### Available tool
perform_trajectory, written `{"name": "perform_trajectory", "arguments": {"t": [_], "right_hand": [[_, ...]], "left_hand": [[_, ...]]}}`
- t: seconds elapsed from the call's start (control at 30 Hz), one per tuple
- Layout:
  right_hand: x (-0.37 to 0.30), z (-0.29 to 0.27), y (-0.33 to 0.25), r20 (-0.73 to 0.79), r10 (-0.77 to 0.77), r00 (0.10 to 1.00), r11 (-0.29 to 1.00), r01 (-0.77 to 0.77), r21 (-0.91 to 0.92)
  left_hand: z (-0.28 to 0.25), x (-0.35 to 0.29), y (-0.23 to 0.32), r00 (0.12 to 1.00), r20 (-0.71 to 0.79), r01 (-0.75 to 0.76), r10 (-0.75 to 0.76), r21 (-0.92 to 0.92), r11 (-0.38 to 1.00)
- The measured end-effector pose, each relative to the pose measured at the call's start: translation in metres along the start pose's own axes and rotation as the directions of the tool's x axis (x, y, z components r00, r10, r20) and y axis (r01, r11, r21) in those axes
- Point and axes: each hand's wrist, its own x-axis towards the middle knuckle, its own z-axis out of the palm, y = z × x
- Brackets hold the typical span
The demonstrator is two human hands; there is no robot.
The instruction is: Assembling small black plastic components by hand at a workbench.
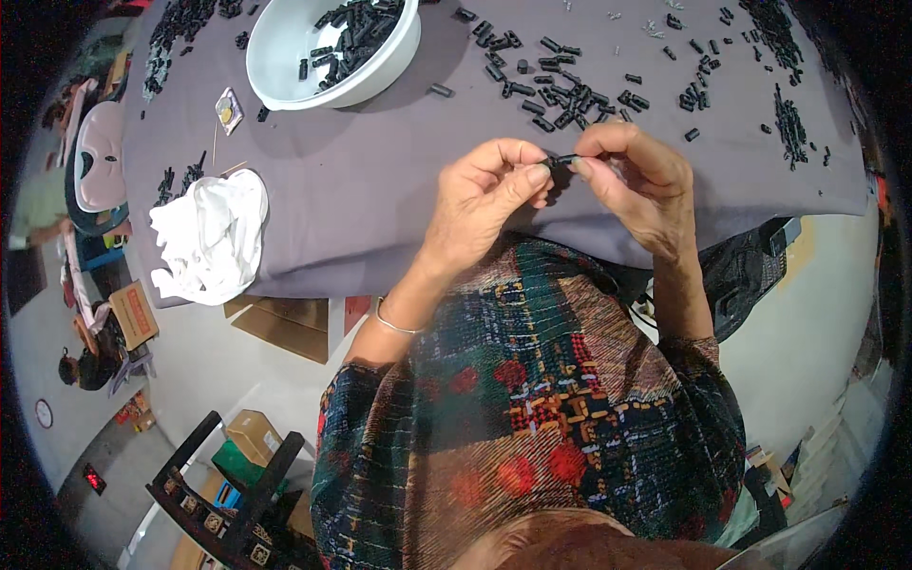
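Observation:
My left hand (pixel 486 195) and my right hand (pixel 644 179) meet above the near side of the grey cloth-covered table. Between their fingertips is a small black cylindrical plastic part (pixel 562 161), pinched at one end by each hand. Fingers hide both of its ends, so I cannot tell whether it is one piece or two joined. Just beyond my hands lies a loose heap of similar short black parts (pixel 570 98). A white plastic bowl (pixel 385 87) at the far left of the hands holds many more of these black parts.
A crumpled white cloth (pixel 211 233) lies at the table's left, beside thin black pieces (pixel 180 179) and a small packet (pixel 228 111). More small black parts (pixel 790 128) are piled at the right, with tiny silvery pieces (pixel 654 28) at the back. A cardboard box (pixel 280 328) stands below the table edge.

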Motion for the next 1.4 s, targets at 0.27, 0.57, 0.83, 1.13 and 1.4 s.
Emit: {"name": "perform_trajectory", "arguments": {"t": [0.27, 0.57, 0.83, 1.13, 1.4], "right_hand": [[0.001, 0.001, -0.007, -0.01, -0.011, 1.0, 0.999, 0.011, -0.033], [0.003, 0.005, -0.005, 0.004, -0.08, 0.997, 0.989, 0.08, -0.122], [0.004, 0.009, -0.005, -0.02, -0.132, 0.991, 0.979, 0.128, -0.158], [0.0, 0.014, -0.002, -0.046, -0.129, 0.991, 0.975, 0.118, -0.188], [-0.004, 0.022, 0.003, -0.133, -0.092, 0.987, 0.978, 0.064, -0.199]], "left_hand": [[0.007, -0.004, 0.005, 0.998, -0.059, -0.002, 0.007, 0.08, 0.997], [0.004, -0.004, 0.002, 0.996, -0.084, 0.007, 0.006, 0.161, 0.987], [0.003, -0.005, 0.002, 0.996, -0.078, -0.021, 0.037, 0.192, 0.981], [0.004, -0.004, -0.002, 0.995, -0.1, 0.006, 0.008, 0.134, 0.991], [0.009, -0.005, 0.001, 0.99, -0.137, -0.012, 0.042, 0.215, 0.977]]}}
